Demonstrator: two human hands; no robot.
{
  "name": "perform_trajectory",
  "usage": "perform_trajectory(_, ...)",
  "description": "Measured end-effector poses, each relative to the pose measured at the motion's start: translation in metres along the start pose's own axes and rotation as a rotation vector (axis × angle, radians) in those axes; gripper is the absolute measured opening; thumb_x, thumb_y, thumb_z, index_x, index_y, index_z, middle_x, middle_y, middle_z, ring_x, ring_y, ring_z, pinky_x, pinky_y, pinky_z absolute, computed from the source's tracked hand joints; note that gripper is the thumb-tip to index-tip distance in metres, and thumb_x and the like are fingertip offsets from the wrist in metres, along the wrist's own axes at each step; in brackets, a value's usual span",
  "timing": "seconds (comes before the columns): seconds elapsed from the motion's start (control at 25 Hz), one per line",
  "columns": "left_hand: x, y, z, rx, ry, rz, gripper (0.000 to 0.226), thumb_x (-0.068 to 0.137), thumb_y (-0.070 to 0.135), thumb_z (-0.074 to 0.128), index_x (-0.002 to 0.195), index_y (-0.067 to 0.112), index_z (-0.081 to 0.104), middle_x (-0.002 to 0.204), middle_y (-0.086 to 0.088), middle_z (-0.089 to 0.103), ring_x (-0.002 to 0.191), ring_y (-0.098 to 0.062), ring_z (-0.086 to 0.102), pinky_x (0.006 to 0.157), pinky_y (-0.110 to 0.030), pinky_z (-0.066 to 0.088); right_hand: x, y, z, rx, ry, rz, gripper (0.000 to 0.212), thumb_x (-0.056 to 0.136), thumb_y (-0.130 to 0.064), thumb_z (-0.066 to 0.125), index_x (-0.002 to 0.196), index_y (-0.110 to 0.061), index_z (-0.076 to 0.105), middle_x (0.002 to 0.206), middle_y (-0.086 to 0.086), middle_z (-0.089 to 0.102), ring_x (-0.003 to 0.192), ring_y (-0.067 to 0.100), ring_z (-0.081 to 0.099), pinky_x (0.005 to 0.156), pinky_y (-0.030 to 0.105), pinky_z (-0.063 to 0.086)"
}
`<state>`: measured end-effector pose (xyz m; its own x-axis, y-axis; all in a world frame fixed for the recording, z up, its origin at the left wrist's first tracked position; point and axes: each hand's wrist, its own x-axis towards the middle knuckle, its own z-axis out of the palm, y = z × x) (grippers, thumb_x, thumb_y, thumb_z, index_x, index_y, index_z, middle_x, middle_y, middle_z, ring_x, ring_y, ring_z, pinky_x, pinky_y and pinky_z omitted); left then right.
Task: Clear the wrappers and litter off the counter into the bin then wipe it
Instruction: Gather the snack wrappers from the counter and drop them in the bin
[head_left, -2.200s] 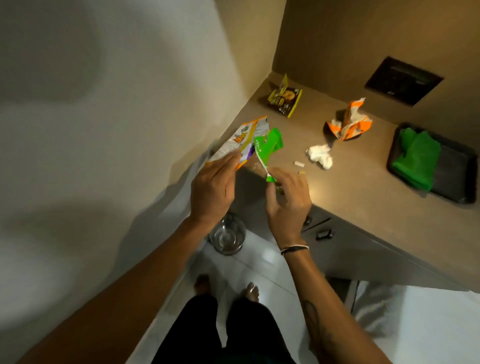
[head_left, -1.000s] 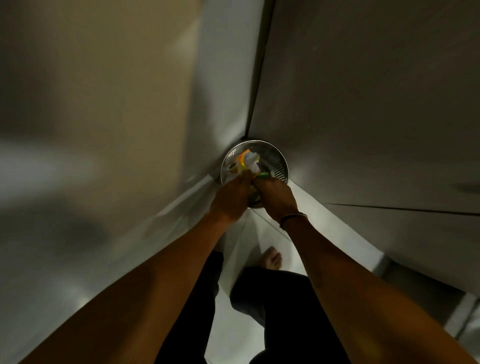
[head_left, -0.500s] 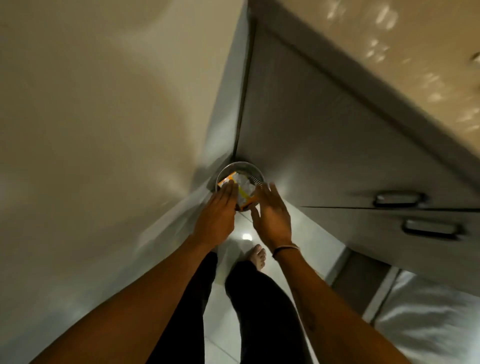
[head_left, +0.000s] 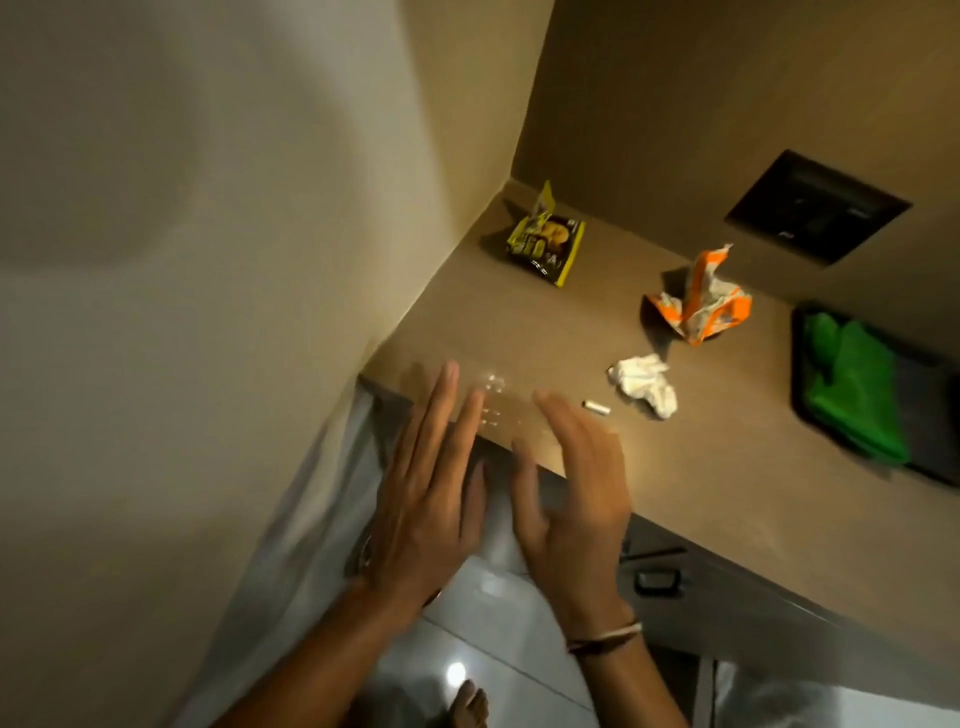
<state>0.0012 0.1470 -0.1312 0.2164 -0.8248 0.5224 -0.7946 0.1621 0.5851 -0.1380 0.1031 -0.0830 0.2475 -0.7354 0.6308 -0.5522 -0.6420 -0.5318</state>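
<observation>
The counter runs ahead and to the right of both sets of fingertips, its near edge passing under them. Off beyond the right fingers, a dark tray holds a green cloth. Three larger pieces of litter remain: a yellow wrapper far ahead of the fingers in the corner, an orange-and-white wrapper ahead and to the right, and a crumpled white tissue just right of the right fingertips. Smallest is a short white stub, lying crosswise right beside the right hand's fingertips. The right hand is plainly the nearer to the stub and tissue, so I judge that it reaches first. The left hand hovers flat, fingers straight and slightly spread; the right's fingers are loosely apart too. Both are empty and touch nothing.
</observation>
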Motion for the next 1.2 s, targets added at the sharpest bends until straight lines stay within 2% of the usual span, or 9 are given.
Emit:
perform_trajectory(0.12, 0.105, 0.000, 0.020, 0.094, -0.048, 0.026, 0.080, 0.096, 0.025, 0.064, 0.166, 0.014, 0.025, 0.176, -0.017, 0.015, 0.163, -0.033, 0.016, 0.130, -0.048, 0.026, 0.074, 0.048, -0.027, -0.230, -0.065, 0.089, 0.054, 0.101, -0.027, 0.063, 0.152, -0.013, 0.050, 0.154, 0.011, 0.052, 0.146, 0.026, 0.047, 0.122, 0.037, 0.039)
perform_trajectory(0.36, 0.255, -0.024, 0.064, 0.373, -0.328, -0.084, 0.102, 0.087, 0.045, 0.080, 0.166, 0.030, 0.017, 0.176, -0.023, 0.001, 0.161, -0.048, 0.006, 0.126, -0.062, 0.029, 0.180, 0.157, -0.052, -0.663, -0.359, 0.513, 0.102, 0.083, -0.055, 0.078, 0.164, -0.037, 0.018, 0.175, 0.019, 0.003, 0.161, 0.047, -0.001, 0.128, 0.065, 0.015)
perform_trajectory(0.44, 0.275, -0.029, 0.078, 0.359, -0.463, -0.134, 0.096, 0.090, 0.044, 0.079, 0.165, 0.034, 0.020, 0.175, -0.021, 0.007, 0.160, -0.048, 0.010, 0.125, -0.062, 0.031, 0.192, 0.178, -0.050, -0.648, -0.497, 0.604, 0.106, 0.079, -0.061, 0.082, 0.162, -0.039, 0.020, 0.174, 0.018, 0.005, 0.160, 0.051, 0.002, 0.125, 0.069, 0.018)
perform_trajectory(0.52, 0.280, -0.030, 0.090, 0.337, -0.511, -0.138, 0.082, 0.093, 0.036, 0.077, 0.162, 0.032, 0.033, 0.168, -0.017, 0.032, 0.151, -0.045, 0.038, 0.119, -0.058, 0.042, 0.190, 0.188, -0.042, -0.613, -0.546, 0.581, 0.091, 0.081, -0.051, 0.084, 0.155, -0.034, 0.035, 0.166, 0.019, 0.027, 0.151, 0.051, 0.029, 0.119, 0.066, 0.037)
perform_trajectory(0.64, 0.275, -0.022, 0.092, 0.323, -0.422, -0.087, 0.053, 0.098, 0.017, 0.069, 0.148, 0.027, 0.056, 0.145, -0.017, 0.062, 0.127, -0.042, 0.062, 0.103, -0.053, 0.054, 0.183, 0.194, -0.030, -0.596, -0.372, 0.459, 0.050, 0.091, -0.016, 0.073, 0.138, -0.020, 0.056, 0.139, 0.019, 0.056, 0.125, 0.046, 0.057, 0.097, 0.056, 0.056)
perform_trajectory(0.76, 0.263, -0.015, 0.084, 0.317, -0.318, -0.059, 0.042, 0.098, 0.003, 0.062, 0.135, 0.023, 0.069, 0.128, -0.018, 0.073, 0.113, -0.044, 0.070, 0.093, -0.055, 0.060, 0.181, 0.188, -0.031, -0.605, -0.209, 0.334, 0.042, 0.090, -0.007, 0.068, 0.131, -0.014, 0.062, 0.128, 0.018, 0.063, 0.117, 0.043, 0.060, 0.087, 0.049, 0.054)
perform_trajectory(0.92, 0.239, -0.012, 0.065, 0.279, -0.189, -0.035, 0.038, 0.097, 0.001, 0.063, 0.127, 0.021, 0.074, 0.113, -0.017, 0.079, 0.103, -0.040, 0.073, 0.086, -0.051, 0.062, 0.175, 0.146, -0.035, -0.450, -0.051, 0.182, 0.053, 0.090, 0.001, 0.065, 0.142, -0.012, 0.060, 0.138, 0.014, 0.063, 0.126, 0.035, 0.060, 0.099, 0.042, 0.051)
perform_trajectory(1.08, 0.188, -0.003, 0.016, -0.033, 0.193, -0.106, 0.027, 0.088, 0.001, 0.061, 0.108, 0.008, 0.078, 0.105, -0.013, 0.079, 0.098, -0.035, 0.071, 0.084, -0.042, 0.055, 0.126, 0.056, -0.034, -0.136, 0.140, 0.003, 0.053, 0.088, -0.002, 0.069, 0.140, -0.008, 0.063, 0.137, 0.013, 0.066, 0.127, 0.026, 0.064, 0.108, 0.037, 0.053)
perform_trajectory(1.2, 0.105, -0.013, -0.031, -0.082, 0.374, -0.131, 0.013, 0.090, -0.001, 0.069, 0.100, 0.004, 0.077, 0.095, -0.012, 0.078, 0.088, -0.020, 0.070, 0.079, -0.025, 0.052, 0.036, -0.006, -0.010, 0.097, 0.062, -0.070, 0.046, 0.093, -0.005, 0.072, 0.138, -0.002, 0.064, 0.139, 0.014, 0.065, 0.130, 0.024, 0.063, 0.110, 0.036, 0.052)
